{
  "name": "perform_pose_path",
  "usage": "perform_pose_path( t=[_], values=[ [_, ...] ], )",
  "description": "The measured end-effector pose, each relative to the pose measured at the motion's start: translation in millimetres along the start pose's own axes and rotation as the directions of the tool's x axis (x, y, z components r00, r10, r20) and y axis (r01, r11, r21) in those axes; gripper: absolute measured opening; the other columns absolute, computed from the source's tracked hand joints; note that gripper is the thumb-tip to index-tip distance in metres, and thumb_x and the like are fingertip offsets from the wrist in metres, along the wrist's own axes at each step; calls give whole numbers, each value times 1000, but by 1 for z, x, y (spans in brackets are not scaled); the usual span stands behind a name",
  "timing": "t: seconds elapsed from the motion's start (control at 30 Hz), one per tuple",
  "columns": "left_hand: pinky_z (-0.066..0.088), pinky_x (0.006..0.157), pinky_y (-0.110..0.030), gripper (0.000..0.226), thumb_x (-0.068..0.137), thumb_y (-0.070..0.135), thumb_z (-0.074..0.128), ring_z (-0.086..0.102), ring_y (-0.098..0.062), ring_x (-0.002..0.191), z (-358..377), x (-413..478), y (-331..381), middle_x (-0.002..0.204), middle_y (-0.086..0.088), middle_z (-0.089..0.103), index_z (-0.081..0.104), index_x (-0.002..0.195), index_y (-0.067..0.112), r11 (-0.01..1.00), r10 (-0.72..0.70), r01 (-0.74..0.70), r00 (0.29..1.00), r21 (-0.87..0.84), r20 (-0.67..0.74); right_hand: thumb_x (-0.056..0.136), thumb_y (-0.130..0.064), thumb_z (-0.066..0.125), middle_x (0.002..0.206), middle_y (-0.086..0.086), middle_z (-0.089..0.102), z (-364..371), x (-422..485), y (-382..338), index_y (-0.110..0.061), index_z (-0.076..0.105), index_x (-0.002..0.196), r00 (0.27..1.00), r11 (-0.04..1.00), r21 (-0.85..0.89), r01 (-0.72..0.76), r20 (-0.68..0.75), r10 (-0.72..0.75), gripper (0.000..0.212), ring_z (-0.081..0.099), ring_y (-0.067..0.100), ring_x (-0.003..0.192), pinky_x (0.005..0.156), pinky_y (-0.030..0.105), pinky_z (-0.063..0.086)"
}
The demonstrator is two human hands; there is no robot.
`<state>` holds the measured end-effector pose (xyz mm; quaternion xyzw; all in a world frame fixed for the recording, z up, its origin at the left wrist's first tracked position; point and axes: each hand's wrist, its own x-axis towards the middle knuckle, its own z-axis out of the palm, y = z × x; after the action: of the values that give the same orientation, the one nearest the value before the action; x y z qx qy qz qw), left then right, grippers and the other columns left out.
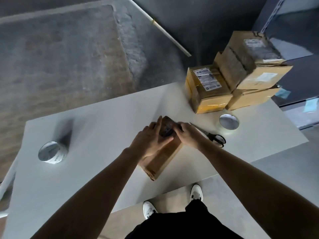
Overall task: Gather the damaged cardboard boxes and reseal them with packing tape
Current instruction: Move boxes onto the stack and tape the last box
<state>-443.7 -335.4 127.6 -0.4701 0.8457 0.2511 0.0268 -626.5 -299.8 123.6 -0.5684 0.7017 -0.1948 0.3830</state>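
A small brown cardboard box [161, 159] lies on the white table [96, 128], straight in front of me. My left hand [150, 141] presses flat on the box's top with its fingers straight, the fingertips touching a dark brown tape roll [167, 129] at the box's far end. My right hand [187, 133] grips that roll from the right, fingers curled around it. The far end of the box is hidden under the hands and the roll.
Black-handled scissors [213, 137] lie just right of my right hand. One shiny tape roll [228, 123] stands behind them, another tape roll [51, 152] at the table's left. A stack of three damaged boxes [241, 75] fills the far right corner. Concrete floor lies beyond.
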Motion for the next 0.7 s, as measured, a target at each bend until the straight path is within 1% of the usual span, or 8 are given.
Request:
perform_pose_path(
  t=[0.1,0.17,0.23,0.27,0.33,0.4,0.57,0.7],
  values=[
    [50,98,-47,80,90,67,48,54,-30,124,0,5,-9,146,-5,47,19,152,26,987,-16,17,1000,-162,6,104,-44,41,93,13,67,0,-6,-4,-5,64,110,1000,999,-45,10,-12,-11,46,65,26,78,60,26,45],
    [53,95,-43,63,92,60,52,58,-24,117,-2,5,-11,136,-2,55,34,142,27,967,15,-15,1000,-254,-4,101,-49,45,98,11,67,1,-10,-6,-9,62,112,1000,998,-58,-8,-18,7,45,65,19,79,61,24,47],
    [54,93,-40,54,95,50,54,61,-21,113,-3,5,-13,132,-1,58,38,140,25,951,37,-37,999,-306,-7,90,-65,54,104,5,67,4,-12,-6,-12,58,114,998,998,-9,-57,-13,57,58,66,17,88,69,27,52],
    [54,93,-38,52,97,43,56,61,-21,112,-5,5,-13,132,-2,57,38,142,24,950,39,-37,999,-310,-2,83,-70,60,109,4,66,5,-12,-7,-12,55,119,998,997,-45,-56,-6,56,69,65,19,95,74,29,53],
    [53,95,-32,50,100,31,55,60,-22,114,-6,6,-15,134,-3,56,36,145,23,958,24,-22,1000,-286,4,72,-75,68,116,5,64,5,-10,-8,-11,49,127,999,990,-135,-51,10,53,86,63,23,102,83,33,55],
    [51,93,-28,44,102,29,50,61,-23,115,-6,6,-14,133,-4,58,38,145,22,958,18,-21,1000,-285,-14,69,-75,70,117,7,63,3,-10,-10,-10,47,128,998,987,-148,-58,18,61,90,62,24,105,86,35,55],
    [48,88,-25,36,106,26,39,61,-22,113,-3,4,-12,132,-4,61,47,141,26,956,-16,-5,998,-294,-68,80,-73,61,115,5,67,-1,-6,-6,-13,53,119,998,991,-130,-39,41,44,72,64,22,102,85,37,55],
    [46,93,-26,38,107,22,36,60,-25,119,-6,2,-7,136,-8,60,48,144,24,940,-79,51,994,-337,-70,96,-59,50,119,11,68,-8,-4,-6,-11,57,121,998,984,-177,27,67,-16,55,66,27,105,75,26,46]
  ],
)
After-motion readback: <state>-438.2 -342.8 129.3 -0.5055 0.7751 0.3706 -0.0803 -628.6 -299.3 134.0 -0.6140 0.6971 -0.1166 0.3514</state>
